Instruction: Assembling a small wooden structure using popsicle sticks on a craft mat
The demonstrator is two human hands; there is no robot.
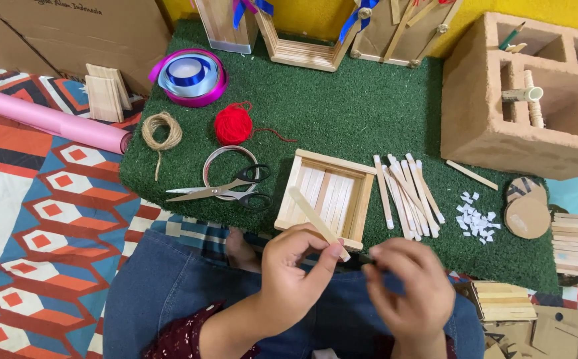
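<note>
scissors (219, 189) left of stick tray (325, 197) — loose sticks (408, 194) right

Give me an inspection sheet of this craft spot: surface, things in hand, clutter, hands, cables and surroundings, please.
Surface: green turf mat on a patterned rug.
Job's things: a wooden stick held slanting above a square stick tray; loose sticks lie right of the tray.
Clutter: scissors, red yarn, twine, ribbon rolls, paper scraps, pink roll.
Hands: left hand pinches the stick's near end; right hand is closed on something small and dark, too hidden to name.
Cables: nothing seen.
Surroundings: hollow block holding small items, cardboard box, stick frames at the back, cardboard discs.
</note>
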